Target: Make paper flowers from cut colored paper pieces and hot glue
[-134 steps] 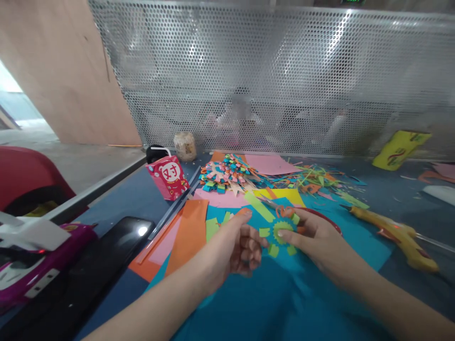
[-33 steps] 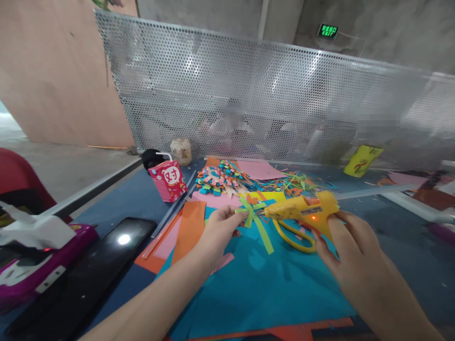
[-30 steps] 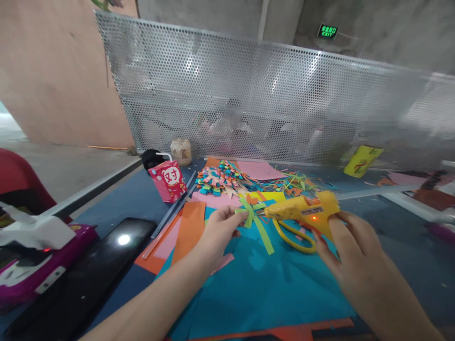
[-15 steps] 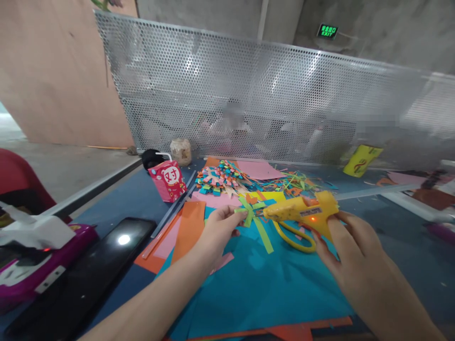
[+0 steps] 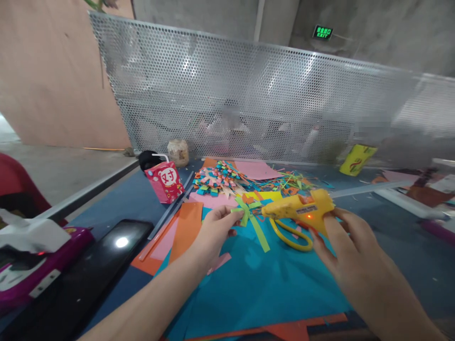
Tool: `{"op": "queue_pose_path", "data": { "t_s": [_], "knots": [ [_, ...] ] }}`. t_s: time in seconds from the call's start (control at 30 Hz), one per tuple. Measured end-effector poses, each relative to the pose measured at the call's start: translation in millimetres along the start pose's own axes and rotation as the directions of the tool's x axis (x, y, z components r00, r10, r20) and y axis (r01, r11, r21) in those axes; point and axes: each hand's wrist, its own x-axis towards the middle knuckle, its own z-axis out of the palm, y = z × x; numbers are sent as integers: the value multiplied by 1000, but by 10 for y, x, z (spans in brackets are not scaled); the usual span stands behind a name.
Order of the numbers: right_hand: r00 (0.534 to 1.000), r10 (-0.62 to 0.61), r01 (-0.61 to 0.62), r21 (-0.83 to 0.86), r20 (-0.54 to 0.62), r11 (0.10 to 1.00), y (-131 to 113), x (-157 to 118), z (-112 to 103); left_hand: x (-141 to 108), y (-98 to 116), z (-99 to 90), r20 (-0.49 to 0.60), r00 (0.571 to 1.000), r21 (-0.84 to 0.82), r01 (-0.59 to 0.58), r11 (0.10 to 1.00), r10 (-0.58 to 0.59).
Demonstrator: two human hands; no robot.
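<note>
Between the thumb and fingers of my left hand (image 5: 219, 227) is a shape of crossed green paper strips (image 5: 245, 211). One long strip hangs from it toward the lower right. My right hand (image 5: 351, 246) is wrapped round a yellow hot glue gun (image 5: 296, 210), its small light glowing orange. The gun points left, its nozzle close to the green strips; I cannot tell whether it touches them. A clear glue stick (image 5: 366, 188) sticks out behind the gun. Under both hands lies blue paper (image 5: 266, 279), with yellow-handled scissors (image 5: 289, 241) partly beneath the gun.
Fringed paper pieces (image 5: 218, 177) and loose strips lie heaped at the back. A red drink carton (image 5: 165, 182) stands left, beyond a black phone (image 5: 81, 270) and a purple power strip (image 5: 67, 251). A perforated metal screen (image 5: 231, 85) borders the table's far side.
The whole view has shifted slightly. Both hands keep their holds, and the glue gun's nozzle stays close to the green strips.
</note>
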Motion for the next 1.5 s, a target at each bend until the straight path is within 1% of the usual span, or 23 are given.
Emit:
{"op": "queue_pose_path", "data": {
  "t_s": [0.07, 0.13, 0.17, 0.23, 0.33, 0.5, 0.73, 0.8, 0.87, 0.9, 0.93, 0.97, 1.0, 1.03, 1.07, 1.1, 1.13, 1.2, 1.23, 1.3, 1.37, 1.43, 1.5],
  "knots": [
    [1000, 12, -12, -17, -23, 1000, 13, 7, -10, -3, 4, -2, 4, 1000, 7, 0, 1000, 0],
    [997, 66, -66, 2, -41, 998, 13, 17, -14, -4, 6, -3, 2, 1000, 7, 3, 1000, -3],
    [995, 93, -92, 18, -43, 996, 9, 21, -13, -6, 8, -2, 2, 1000, 4, 3, 1000, -3],
    [994, 107, -106, 47, -24, 993, -3, 24, -4, -15, 17, 3, 4, 1000, -4, -2, 1000, 2],
    [997, 75, -74, 36, -15, 997, -20, 27, 16, -37, 41, 17, -6, 1000, -30, 3, 1000, -3],
    [999, 28, -28, -10, -42, 1000, -19, 41, 17, -48, 66, 36, -16, 1000, -45, 19, 999, -20],
    [999, 28, -27, -35, 31, 999, -14, 34, 1, -44, 59, 39, -22, 1000, -10, 13, 1000, -14],
    [999, 53, -53, -29, 2, 998, 8, 58, -11, -45, 58, 33, -14, 1000, -6, 12, 1000, -12],
    [991, 130, -130, 24, -36, 991, 76, 85, -1, -43, 52, 25, -5, 1000, -16, 13, 1000, -13],
    [980, 195, -193, 61, -42, 979, 134, 92, 22, -39, 47, 21, -2, 1000, -22, 11, 1000, -11],
    [962, 272, -269, 103, -21, 958, 207, 90, 62, -35, 41, 18, 1, 1000, -27, 10, 1000, -10],
    [932, 362, -361, 126, 16, 924, 295, 76, 118, -31, 35, 14, 2, 1000, -31, 8, 999, -8],
    [885, 460, -465, 113, 69, 878, 395, 49, 191, -25, 30, 12, 3, 1000, -34, 8, 999, -8],
    [830, 526, -546, 78, 186, 834, 504, 10, 277, -20, 25, 10, 5, 1000, -35, 10, 999, -10],
    [770, 577, -606, 32, 271, 794, 616, -39, 371, -16, 22, 9, 6, 1000, -44, 14, 999, -13],
    [717, 602, -636, -22, 352, 771, 727, -96, 467, -13, 20, 8, 8, 1000, -59, 20, 998, -20],
    [665, 638, -664, -85, 388, 743, 832, -157, 558, -12, 20, 9, 10, 1000, -79, 30, 996, -29],
    [638, 663, -677, -125, 392, 725, 1007, -275, 704, -15, 25, 13, 13, 999, -119, 50, 992, -49],
    [641, 660, -670, -134, 392, 730, 1073, -323, 753, -19, 30, 16, 15, 998, -135, 61, 989, -59],
    [672, 620, -633, -122, 404, 765, 1146, -380, 799, -33, 39, 23, 21, 997, -157, 78, 985, -75],
    [712, 567, -579, -110, 415, 808, 1124, -360, 794, -49, 48, 31, 34, 995, -177, 100, 979, -95],
    [763, 499, -511, -89, 412, 855, 988, -246, 755, -63, 52, 39, 55, 992, -196, 126, 972, -118],
    [835, 380, -410, -9, 399, 912, 745, -47, 688, -69, 54, 46, 80, 987, -217, 156, 964, -142]
  ]
}}
